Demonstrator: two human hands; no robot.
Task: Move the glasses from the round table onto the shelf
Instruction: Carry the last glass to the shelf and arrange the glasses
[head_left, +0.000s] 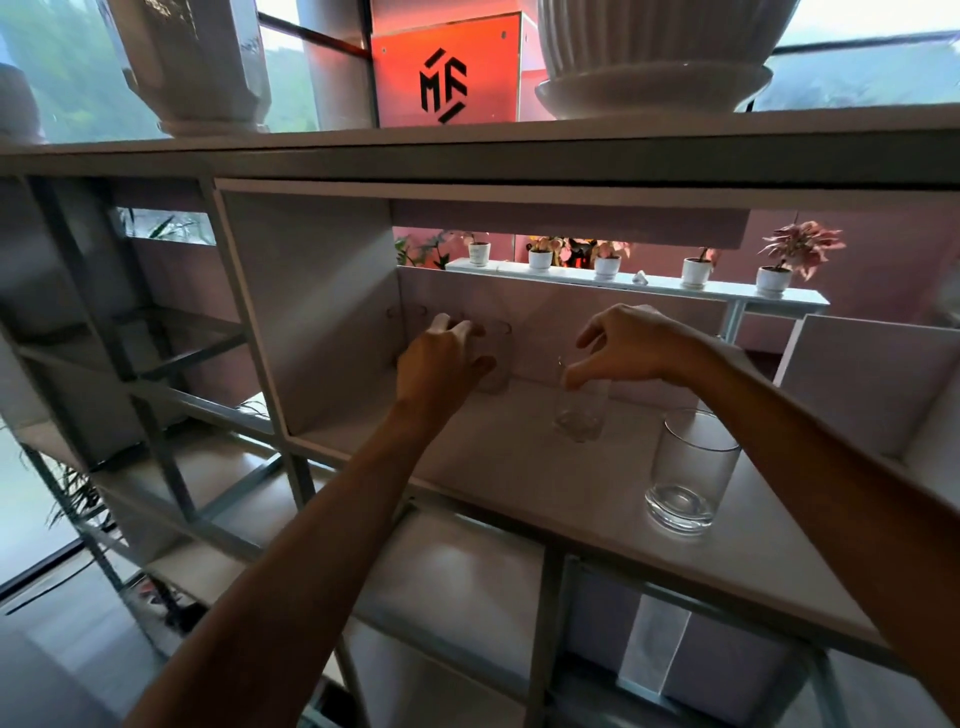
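Left hand (441, 358) wrapped round back glass (496, 364), thumb across its front. Glass upright, long axis vertical, mouth up, deep in shelf (519, 483) compartment near left wall. Right hand (636, 343) arched over from above, fingertips pinching rim of middle glass (581, 415) — also upright, clear, thick-based. I could not tell whether its base touched board. Front glass (688, 467) stood free near shelf edge — tall, clear, heavy bottom. I saw both forearms stretched into compartment.
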